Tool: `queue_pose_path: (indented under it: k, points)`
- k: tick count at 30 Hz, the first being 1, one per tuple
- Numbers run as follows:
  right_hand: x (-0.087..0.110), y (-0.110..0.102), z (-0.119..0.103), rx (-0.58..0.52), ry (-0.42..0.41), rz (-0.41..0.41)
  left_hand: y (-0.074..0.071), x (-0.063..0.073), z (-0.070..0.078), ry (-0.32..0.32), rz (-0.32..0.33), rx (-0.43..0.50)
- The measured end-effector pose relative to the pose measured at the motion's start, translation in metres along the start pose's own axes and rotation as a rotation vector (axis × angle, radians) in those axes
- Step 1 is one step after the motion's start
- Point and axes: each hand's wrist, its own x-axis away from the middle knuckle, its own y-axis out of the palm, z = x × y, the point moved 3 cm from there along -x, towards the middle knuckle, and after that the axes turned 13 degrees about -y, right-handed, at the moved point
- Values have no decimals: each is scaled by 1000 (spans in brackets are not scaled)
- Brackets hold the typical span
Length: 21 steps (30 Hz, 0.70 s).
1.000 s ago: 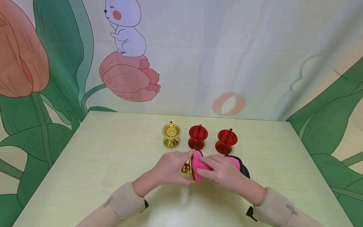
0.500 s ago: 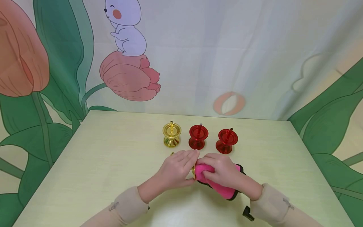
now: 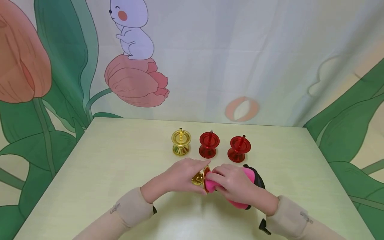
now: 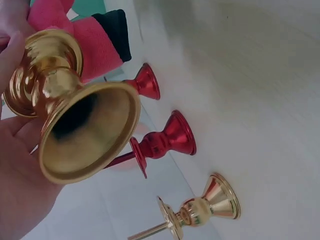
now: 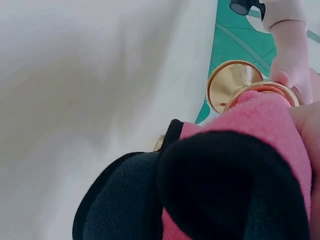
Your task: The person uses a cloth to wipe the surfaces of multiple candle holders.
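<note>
In the head view my left hand [image 3: 183,175] holds a shiny gold candle holder [image 3: 197,179] tipped on its side, thumb and fingers spread around its dish rim. The left wrist view shows the hollow underside of its flared base [image 4: 90,132]. My right hand [image 3: 232,181] grips a pink cloth with black edging [image 3: 249,174] and presses a bunched part into the dish. In the right wrist view the pink cloth [image 5: 250,125] covers much of the dish, while its dark folded end [image 5: 120,200] hangs loose nearer the camera.
Behind my hands a gold candle holder [image 3: 181,143] and two red ones, the middle one [image 3: 209,145] and the right one [image 3: 239,149], stand upright in a row on the pale table [image 3: 120,160]. A printed curtain [image 3: 195,66] hangs behind the table.
Half a second ago my left hand covered most of the holder; now it has turned and shows again. The cloth's loose end has shifted, and the bunched part sits deeper in the dish.
</note>
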Motion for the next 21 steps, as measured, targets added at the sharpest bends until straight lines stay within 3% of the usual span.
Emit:
queue_pose_path:
  k: [2, 4, 6, 10, 12, 13, 15, 21]
  points:
    - [0, 0, 0, -13, 17, 12, 2, -1, 0, -8, -5, 37]
    - [1, 0, 1, -35, 61, 22, 4, 0, 1, 12, 59, 37]
    - [1, 0, 3, -77, 127, 29, 7, 2, 4, 73, 201, -18]
    - [4, 1, 9, -232, 312, 41, 16, 7, 9, 193, 570, -241]
    - [5, 2, 11, -291, 377, 44, 19, 9, 11, 208, 672, -309]
    - [6, 3, 11, -306, 393, 43, 20, 9, 11, 206, 673, -313]
    - [7, 4, 11, -280, 370, 30, 19, 10, 10, 189, 604, -283]
    - [6, 5, 7, -55, 145, 17, 6, 5, 2, 42, 220, -71]
